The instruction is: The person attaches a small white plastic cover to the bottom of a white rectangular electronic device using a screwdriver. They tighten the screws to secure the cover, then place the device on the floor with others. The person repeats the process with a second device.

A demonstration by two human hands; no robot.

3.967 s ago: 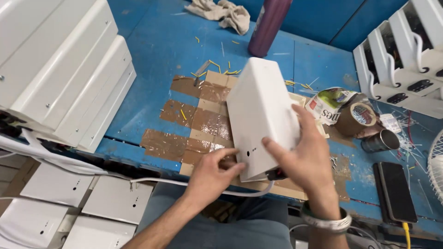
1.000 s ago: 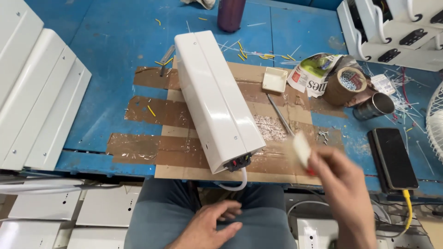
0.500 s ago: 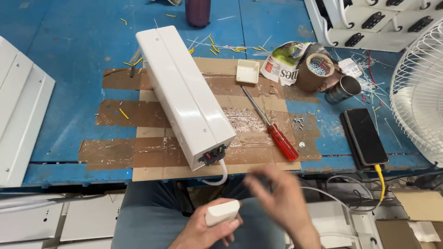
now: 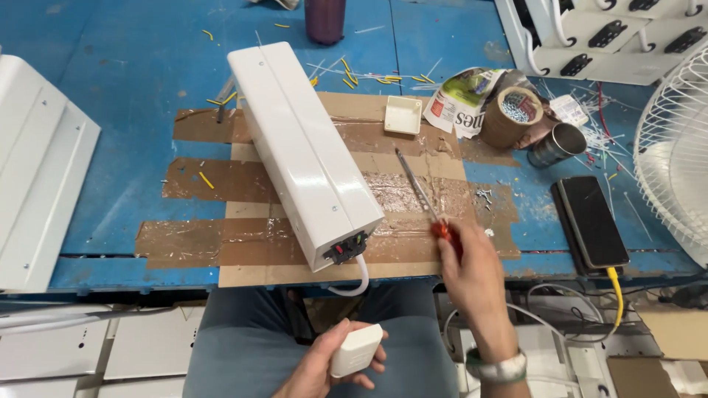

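Our right hand [image 4: 472,276] is down at the near edge of the bench, fingers closing round the red handle of the screwdriver [image 4: 422,197], whose shaft lies across the taped cardboard mat [image 4: 251,239], tip pointing away from us. Half a second ago that hand was a blur over our lap and the screwdriver lay untouched, so the reach has only just landed. Our left hand [image 4: 324,365] sits low over our knee, curled round a small white end cap [image 4: 356,351], held snugly; the cap has come across from the right hand, where it was a second ago. With the cap in one hand and the driver under the other, we judge that both pieces for the open end are now in our grasp.

The long white housing [image 4: 302,151] lies slantwise on the mat, its near end bare, showing a black socket block, with a white cable [image 4: 358,280] looping down off the edge. Beyond it, a small white tray [image 4: 403,115], a roll of brown tape [image 4: 509,116], a metal cup [image 4: 557,144]. A dark phone [image 4: 592,221] rests to the right on a yellow lead, beside a white fan [image 4: 675,147].
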